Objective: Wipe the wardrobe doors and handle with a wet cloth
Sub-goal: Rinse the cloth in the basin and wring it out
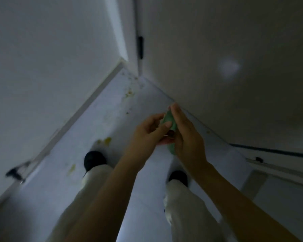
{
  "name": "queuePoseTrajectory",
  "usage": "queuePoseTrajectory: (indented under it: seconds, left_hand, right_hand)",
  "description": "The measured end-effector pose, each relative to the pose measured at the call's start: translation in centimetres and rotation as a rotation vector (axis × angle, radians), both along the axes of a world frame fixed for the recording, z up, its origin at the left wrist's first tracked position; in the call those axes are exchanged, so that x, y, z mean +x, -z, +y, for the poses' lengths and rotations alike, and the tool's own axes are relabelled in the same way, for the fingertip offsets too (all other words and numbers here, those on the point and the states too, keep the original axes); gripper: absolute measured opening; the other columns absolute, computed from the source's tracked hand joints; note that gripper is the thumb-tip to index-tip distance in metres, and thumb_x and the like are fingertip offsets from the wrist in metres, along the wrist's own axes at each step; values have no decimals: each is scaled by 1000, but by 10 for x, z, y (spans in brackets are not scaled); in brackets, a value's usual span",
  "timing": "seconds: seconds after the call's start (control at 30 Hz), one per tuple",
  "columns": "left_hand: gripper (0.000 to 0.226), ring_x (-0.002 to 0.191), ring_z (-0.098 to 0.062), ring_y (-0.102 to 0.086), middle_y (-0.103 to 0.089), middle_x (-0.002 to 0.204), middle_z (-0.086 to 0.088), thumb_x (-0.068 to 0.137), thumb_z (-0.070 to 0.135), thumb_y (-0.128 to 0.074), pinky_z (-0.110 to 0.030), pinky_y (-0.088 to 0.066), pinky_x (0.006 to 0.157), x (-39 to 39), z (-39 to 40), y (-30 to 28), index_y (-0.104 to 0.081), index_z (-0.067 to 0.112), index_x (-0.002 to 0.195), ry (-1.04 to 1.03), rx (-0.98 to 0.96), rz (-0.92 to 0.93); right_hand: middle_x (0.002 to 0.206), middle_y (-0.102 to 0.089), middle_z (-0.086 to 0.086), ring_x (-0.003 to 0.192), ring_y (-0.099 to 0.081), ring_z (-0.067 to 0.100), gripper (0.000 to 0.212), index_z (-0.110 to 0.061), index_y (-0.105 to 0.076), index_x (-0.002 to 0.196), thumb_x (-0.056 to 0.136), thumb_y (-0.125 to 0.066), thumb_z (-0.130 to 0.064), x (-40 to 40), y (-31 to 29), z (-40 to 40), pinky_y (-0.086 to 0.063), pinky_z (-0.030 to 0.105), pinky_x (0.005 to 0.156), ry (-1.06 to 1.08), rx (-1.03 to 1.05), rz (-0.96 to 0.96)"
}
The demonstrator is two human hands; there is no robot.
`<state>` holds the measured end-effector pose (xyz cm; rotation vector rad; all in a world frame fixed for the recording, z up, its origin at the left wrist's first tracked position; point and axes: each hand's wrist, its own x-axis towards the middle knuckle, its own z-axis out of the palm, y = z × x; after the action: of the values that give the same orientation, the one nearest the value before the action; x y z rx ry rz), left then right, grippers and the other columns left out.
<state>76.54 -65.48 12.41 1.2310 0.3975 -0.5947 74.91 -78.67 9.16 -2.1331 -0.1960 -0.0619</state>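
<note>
While standing beside the plain white wardrobe door (226, 49), gripping a small bunched green cloth (170, 119) between left hand (147, 131) and right hand (187, 135), both held together above the pale stained floor (112, 110).

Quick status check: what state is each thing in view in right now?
Cloth: bunched up, held between both hands, off the door.
Left hand: pinching the cloth.
Right hand: gripping the cloth.
Door: shut, untouched.
Floor: spotted with yellowish stains.
</note>
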Motion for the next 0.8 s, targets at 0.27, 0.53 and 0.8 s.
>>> queuePoseTrajectory:
  seconds: [0.27,0.53,0.8]
  left_hand:
    - [31,87,-30,-70,-72,91,-15,79,21,-64,-37,-58,77,-88,80,-106,-64,3,104,-573,8,64]
    - [32,68,-23,-66,-66,75,-15,73,25,-63,-27,-53,61,-227,176,-138,-58,-3,88,-1058,-56,79]
    - [29,74,-16,-66,-62,83,-14,78,30,-59,-26,-54,64,-395,305,-144,-59,2,84,-1243,-65,109]
  right_hand:
    - [141,-44,8,127,-38,-11,43,-9,-32,140,100,-37,-23,-29,-110,92,-40,14,101,-452,114,190]
    - [140,-42,7,131,-37,5,50,-4,-36,142,101,-32,-33,-137,-135,214,-30,9,105,-815,95,174]
    - [138,-46,-5,125,-46,6,45,-26,-31,143,99,-38,-33,-290,-139,361,-43,14,97,-959,44,206]
